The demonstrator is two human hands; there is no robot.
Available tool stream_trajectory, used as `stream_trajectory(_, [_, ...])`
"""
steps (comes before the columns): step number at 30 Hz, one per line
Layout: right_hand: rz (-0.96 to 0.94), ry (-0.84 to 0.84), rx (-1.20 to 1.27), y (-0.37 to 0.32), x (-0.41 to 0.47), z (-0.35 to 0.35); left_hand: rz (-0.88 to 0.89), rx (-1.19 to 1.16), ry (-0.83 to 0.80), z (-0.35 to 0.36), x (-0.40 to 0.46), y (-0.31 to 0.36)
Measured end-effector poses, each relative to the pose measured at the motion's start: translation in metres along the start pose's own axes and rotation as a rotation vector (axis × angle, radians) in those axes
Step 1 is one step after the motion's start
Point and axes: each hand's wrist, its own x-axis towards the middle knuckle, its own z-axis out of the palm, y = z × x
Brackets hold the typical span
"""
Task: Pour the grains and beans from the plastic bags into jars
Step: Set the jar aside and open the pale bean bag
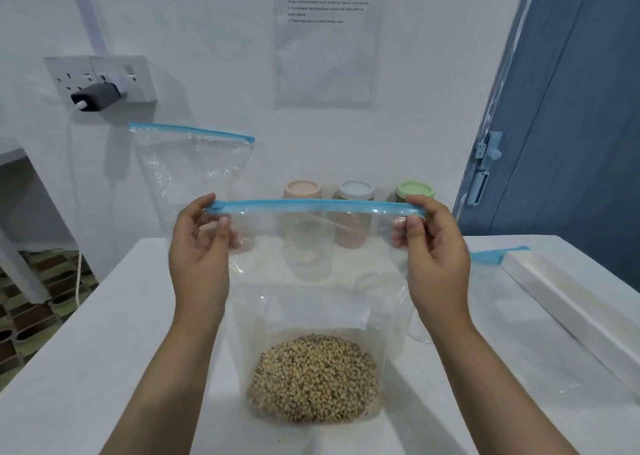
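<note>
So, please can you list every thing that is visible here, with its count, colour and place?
bag of beans: 1, clear with blue zip strip, front centre of table, held upright
empty bag: 1, clear with blue zip, back left against the wall
jars: 3, lids pink, pale blue, green, row at back of table
table: 1, white
long box: 1, white, right side of table
wall socket: 1, white, with dark charger
paper sheet: 1, on wall
door: 1, blue, right
left hand: pinches zip's left end
right hand: pinches zip's right end
</note>
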Motion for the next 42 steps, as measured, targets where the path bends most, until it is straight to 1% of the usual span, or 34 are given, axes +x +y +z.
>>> stream_trajectory(3, [-0.048, -0.050, 0.024, -0.011, 0.004, 0.018, 0.032, 0.003, 0.075, -0.010, 0.021, 0.004])
stream_trajectory(8, [-0.070, -0.107, 0.140, -0.027, 0.016, 0.048, 0.092, -0.007, 0.126, -0.026, 0.049, 0.012])
stream_trajectory(11, [-0.048, -0.107, 0.168, -0.025, 0.015, 0.057, 0.147, 0.010, 0.088, -0.036, 0.071, 0.022])
stream_trajectory(14, [0.041, -0.106, 0.155, -0.012, 0.004, 0.055, 0.208, 0.071, -0.003, -0.038, 0.088, 0.032])
stream_trajectory(16, [0.066, -0.098, 0.037, -0.001, -0.006, 0.048, 0.237, 0.119, -0.080, -0.032, 0.090, 0.034])
stream_trajectory(17, [0.022, -0.103, -0.082, 0.005, -0.009, 0.043, 0.243, 0.134, -0.114, -0.028, 0.089, 0.034])
stream_trajectory(20, [-0.264, -0.175, -0.474, 0.019, -0.011, 0.030, 0.241, 0.138, -0.195, -0.014, 0.079, 0.028])
stream_trajectory(21, [-0.324, -0.213, -0.554, 0.021, -0.010, 0.029, 0.240, 0.123, -0.216, -0.010, 0.075, 0.026])
stream_trajectory(23, [-0.376, -0.275, -0.637, 0.020, -0.006, 0.033, 0.236, 0.097, -0.246, -0.003, 0.068, 0.021])
stream_trajectory(27, [-0.450, -0.431, -0.540, 0.003, 0.004, 0.063, 0.238, 0.095, -0.293, 0.004, 0.060, 0.015])
stream_trajectory(29, [-0.483, -0.471, -0.484, -0.008, 0.007, 0.084, 0.251, 0.104, -0.308, 0.005, 0.058, 0.014])
stream_trajectory(31, [-0.505, -0.476, -0.449, -0.014, 0.011, 0.103, 0.251, 0.112, -0.322, 0.005, 0.056, 0.013])
stream_trajectory(35, [-0.518, -0.501, -0.479, -0.012, 0.019, 0.125, 0.229, 0.148, -0.316, -0.003, 0.054, 0.010])
stream_trajectory(38, [-0.515, -0.503, -0.496, -0.006, 0.019, 0.128, 0.220, 0.239, -0.288, -0.022, 0.047, 0.001])
stream_trajectory(42, [-0.483, -0.458, -0.483, -0.003, 0.016, 0.128, 0.061, 0.367, -0.204, -0.063, 0.023, -0.036])
